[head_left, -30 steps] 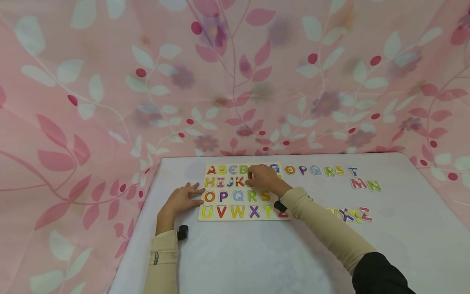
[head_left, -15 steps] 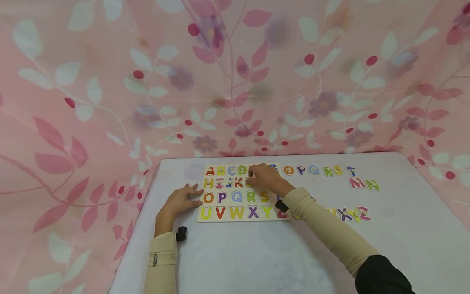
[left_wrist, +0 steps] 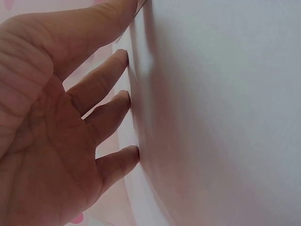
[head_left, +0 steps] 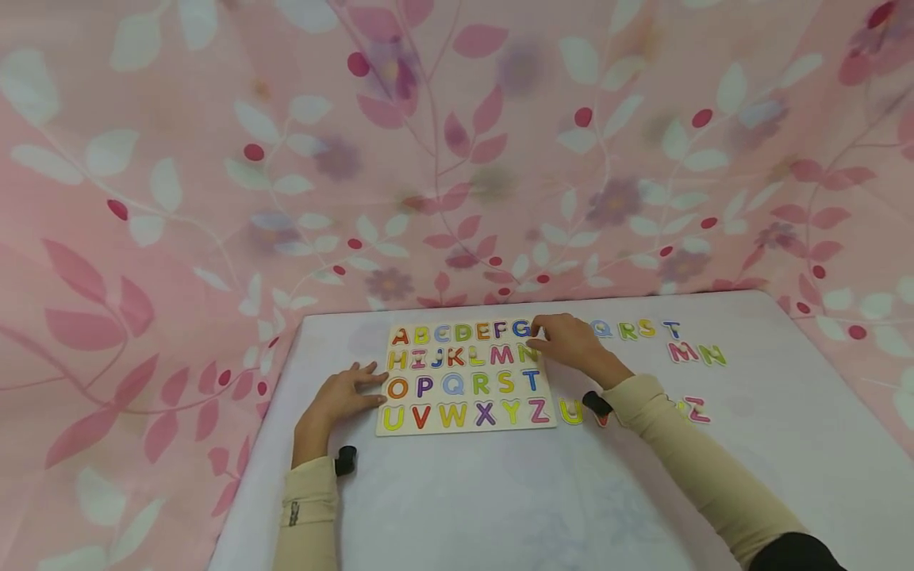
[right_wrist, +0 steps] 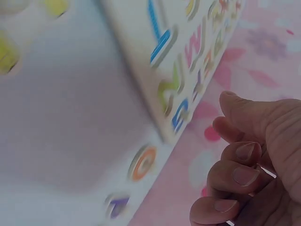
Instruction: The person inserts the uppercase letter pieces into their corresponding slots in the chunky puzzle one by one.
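A pale alphabet board (head_left: 467,429) lies on the white table, with knobbed letters in its upper rows, including a yellow-green L (head_left: 474,357). My left hand (head_left: 343,396) rests with spread fingers at the board's left edge; fingers (left_wrist: 106,115) appear extended in the left wrist view. My right hand (head_left: 574,345) is over the upper right corner, its fingers loosely curled and holding nothing in the right wrist view (right_wrist: 249,160). Near it there lie a loose orange O (right_wrist: 142,162) and a purple P (right_wrist: 117,205), both hidden behind the hand in the head view.
Loose Q (head_left: 602,329), R (head_left: 627,331), S (head_left: 647,329) and T (head_left: 671,329) lie along the back. M (head_left: 683,352) and N (head_left: 712,355) lie in front of them. Further forward are U (head_left: 570,411) and Z (head_left: 700,410); my right forearm partly covers others.
My right hand has moved right, from over the middle of the upper rows to the board's upper right corner, uncovering the L and neighbouring letters. My left hand stays at the left edge.
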Demonstrator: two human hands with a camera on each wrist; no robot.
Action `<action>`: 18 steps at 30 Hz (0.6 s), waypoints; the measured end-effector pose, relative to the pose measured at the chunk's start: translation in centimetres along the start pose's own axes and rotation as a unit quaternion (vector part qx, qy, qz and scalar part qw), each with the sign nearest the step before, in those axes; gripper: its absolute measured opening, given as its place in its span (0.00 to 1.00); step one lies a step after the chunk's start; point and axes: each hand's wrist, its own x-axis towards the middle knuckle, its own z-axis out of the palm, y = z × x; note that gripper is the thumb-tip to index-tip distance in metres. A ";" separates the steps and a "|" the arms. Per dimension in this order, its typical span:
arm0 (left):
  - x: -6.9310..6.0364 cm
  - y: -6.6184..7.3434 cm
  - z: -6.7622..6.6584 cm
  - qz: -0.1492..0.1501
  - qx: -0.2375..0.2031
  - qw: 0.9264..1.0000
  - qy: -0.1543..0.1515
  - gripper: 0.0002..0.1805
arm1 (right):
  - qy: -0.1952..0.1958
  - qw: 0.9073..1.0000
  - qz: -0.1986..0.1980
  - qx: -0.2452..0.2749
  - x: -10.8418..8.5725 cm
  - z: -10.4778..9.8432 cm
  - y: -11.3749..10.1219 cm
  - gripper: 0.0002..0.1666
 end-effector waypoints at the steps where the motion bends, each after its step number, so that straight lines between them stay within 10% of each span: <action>1: -0.1 0.0 0.0 -0.002 -0.002 1.000 -0.001 0.30 | 0.005 1.000 0.003 0.001 -0.3 -0.3 0.7 0.12; 18: 0.3 -0.2 0.1 -0.006 -0.011 1.000 0.002 0.30 | 0.019 0.996 0.084 -0.010 -6.8 -5.0 11.8 0.16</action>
